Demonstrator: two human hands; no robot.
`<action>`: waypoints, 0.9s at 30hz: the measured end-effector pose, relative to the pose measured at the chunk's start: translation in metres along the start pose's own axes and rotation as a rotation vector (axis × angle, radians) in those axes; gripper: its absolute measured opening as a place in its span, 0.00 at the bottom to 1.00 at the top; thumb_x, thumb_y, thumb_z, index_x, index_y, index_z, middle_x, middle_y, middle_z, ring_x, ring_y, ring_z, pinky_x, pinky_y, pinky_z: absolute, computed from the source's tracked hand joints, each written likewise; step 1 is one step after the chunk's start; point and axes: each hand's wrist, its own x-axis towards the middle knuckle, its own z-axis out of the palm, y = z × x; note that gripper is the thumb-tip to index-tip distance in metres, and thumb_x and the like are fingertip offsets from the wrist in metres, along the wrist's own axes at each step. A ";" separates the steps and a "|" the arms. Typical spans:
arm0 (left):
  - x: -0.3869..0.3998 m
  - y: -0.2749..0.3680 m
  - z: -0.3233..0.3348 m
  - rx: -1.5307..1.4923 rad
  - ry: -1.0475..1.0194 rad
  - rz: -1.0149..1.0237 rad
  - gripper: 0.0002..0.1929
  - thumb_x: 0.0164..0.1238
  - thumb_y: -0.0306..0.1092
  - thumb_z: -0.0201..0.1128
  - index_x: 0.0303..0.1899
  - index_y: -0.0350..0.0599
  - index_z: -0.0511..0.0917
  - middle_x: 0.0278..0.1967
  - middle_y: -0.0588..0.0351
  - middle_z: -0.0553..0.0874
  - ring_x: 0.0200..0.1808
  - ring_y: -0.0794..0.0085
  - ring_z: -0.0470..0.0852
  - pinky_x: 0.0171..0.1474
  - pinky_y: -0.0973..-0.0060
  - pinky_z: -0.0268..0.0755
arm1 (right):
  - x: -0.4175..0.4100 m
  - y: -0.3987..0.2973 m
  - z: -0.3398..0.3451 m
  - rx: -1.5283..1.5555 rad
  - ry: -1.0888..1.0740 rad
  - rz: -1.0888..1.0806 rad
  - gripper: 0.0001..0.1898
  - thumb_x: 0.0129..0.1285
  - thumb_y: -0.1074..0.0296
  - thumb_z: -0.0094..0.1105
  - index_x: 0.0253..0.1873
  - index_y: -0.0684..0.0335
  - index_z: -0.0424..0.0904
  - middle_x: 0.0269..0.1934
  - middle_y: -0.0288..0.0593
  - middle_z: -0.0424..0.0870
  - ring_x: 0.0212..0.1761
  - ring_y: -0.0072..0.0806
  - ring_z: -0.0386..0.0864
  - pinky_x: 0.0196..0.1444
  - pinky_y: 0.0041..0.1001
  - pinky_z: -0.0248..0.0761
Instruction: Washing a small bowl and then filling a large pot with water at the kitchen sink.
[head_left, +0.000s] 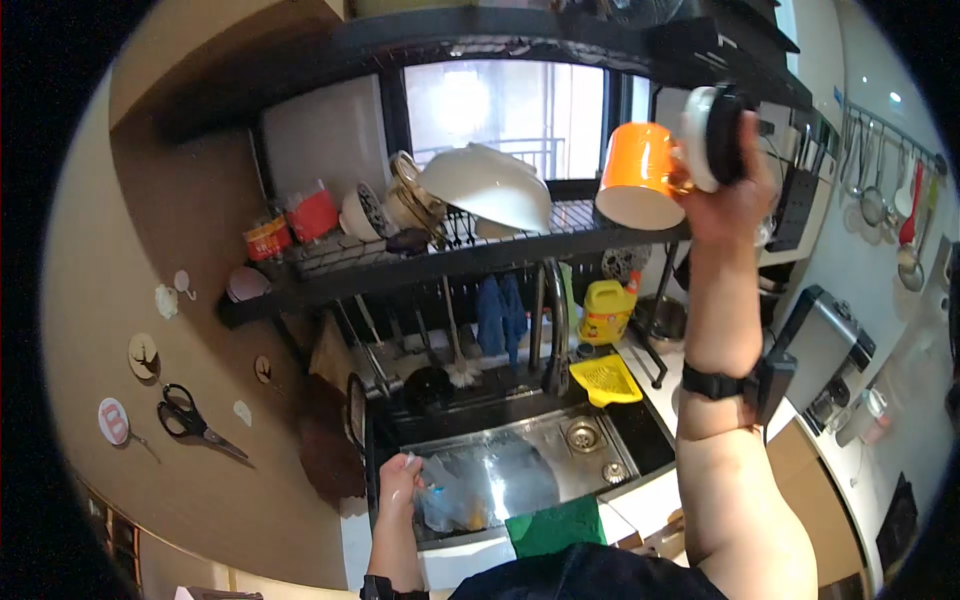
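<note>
My right hand (731, 199) is raised at the right end of the dish rack's shelf (450, 262), closed on a round black-and-white object (716, 135), perhaps a lid or small container. Touching or just beside these fingers is an orange mug (637, 172), tilted with its white base or mouth towards me; whether the hand also holds its handle is unclear. Low over the left side of the steel sink (532, 457), my left hand (401, 476) grips a clear plastic bag (442, 502) with some blue and orange in it.
White bowls (487, 187) lean on the shelf above the tap (556, 322). A yellow drainer (606, 380) and a yellow bottle (604, 311) stand behind the sink. A green cloth (555, 525) lies on its front edge. Black-handled scissors (196, 427) hang on the left wall.
</note>
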 end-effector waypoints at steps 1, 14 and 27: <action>0.005 0.001 0.002 0.009 -0.011 -0.022 0.07 0.57 0.25 0.55 0.22 0.40 0.71 0.15 0.62 0.71 0.15 0.80 0.67 0.19 0.80 0.59 | -0.016 -0.008 0.001 -0.012 0.036 -0.018 0.21 0.59 0.53 0.49 0.46 0.68 0.70 0.35 0.53 0.76 0.27 0.37 0.75 0.23 0.29 0.69; 0.058 0.043 0.044 -0.090 -0.257 0.093 0.08 0.62 0.32 0.51 0.24 0.43 0.68 0.10 0.66 0.60 0.11 0.82 0.55 0.17 0.80 0.51 | -0.202 -0.020 -0.138 -0.571 0.363 0.331 0.18 0.51 0.63 0.58 0.43 0.68 0.72 0.35 0.44 0.78 0.35 0.27 0.78 0.41 0.25 0.71; -0.132 0.000 0.289 0.280 -0.260 0.476 0.10 0.57 0.35 0.55 0.20 0.47 0.69 0.13 0.69 0.63 0.15 0.86 0.59 0.17 0.84 0.50 | -0.325 -0.429 -0.303 -0.776 0.663 0.367 0.14 0.52 0.67 0.60 0.41 0.68 0.75 0.33 0.40 0.80 0.35 0.22 0.76 0.41 0.21 0.69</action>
